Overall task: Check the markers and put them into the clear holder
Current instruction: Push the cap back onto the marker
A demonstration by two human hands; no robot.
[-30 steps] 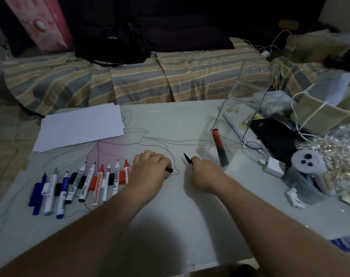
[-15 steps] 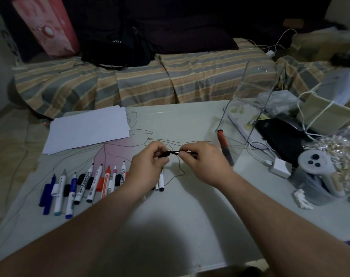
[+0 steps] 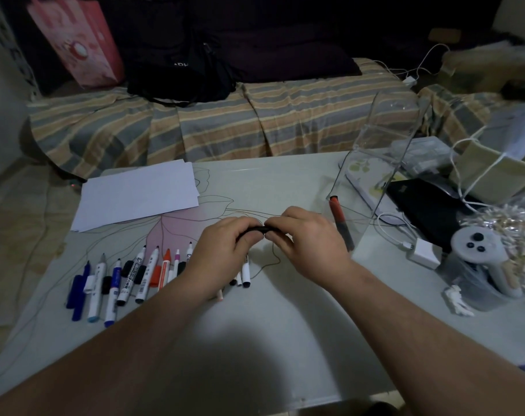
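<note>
A: What are you looking down at?
B: You are facing a pale table that is filling most of the view, with a striped bed lying along its far edge and a stack of white paper sitting far left on the table

A: Where is the holder standing?
B: The clear holder is standing far right on the table, and a red marker is leaning inside it, tip end down

A: And the other markers?
B: A row of markers is lying on the near left of the table, partly hidden under your left wrist

A: What are your hands doing?
B: Your left hand and right hand are meeting at the table's middle, both curling their fingers round a black marker and pinching it between them; you are holding it level above the table, just left of the holder
</note>
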